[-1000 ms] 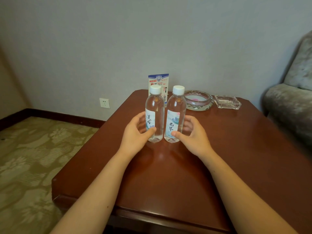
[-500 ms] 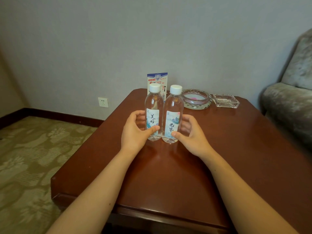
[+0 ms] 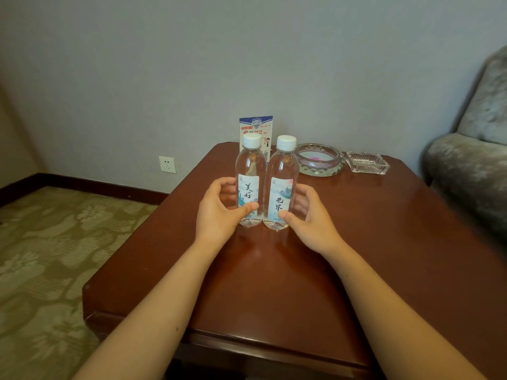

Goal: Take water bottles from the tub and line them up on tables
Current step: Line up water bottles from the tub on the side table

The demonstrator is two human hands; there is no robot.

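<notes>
On the table (image 3: pixel 356 256), left hand (image 3: pixel 219 212) cupping the left bottle (image 3: pixel 249 185), right hand (image 3: pixel 310 218) the right bottle (image 3: pixel 281 187), upright, side by side. Best to square labels forward, then release gently.

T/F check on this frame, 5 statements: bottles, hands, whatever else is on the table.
1. Both water bottles stand upright on the table. True: the left bottle and the right bottle stand side by side on the wooden table.
2. The bottle caps are off. False: each bottle has a white cap on.
3. The left hand is at the left bottle, the right hand at the right bottle. True: each thumb rests on a bottle's front.
4. The glass bowl sits in front of the bottles, near the table's front edge. False: it sits behind them to the right, beside a glass ashtray.
5. A printed card stands behind the bottles. True.
</notes>
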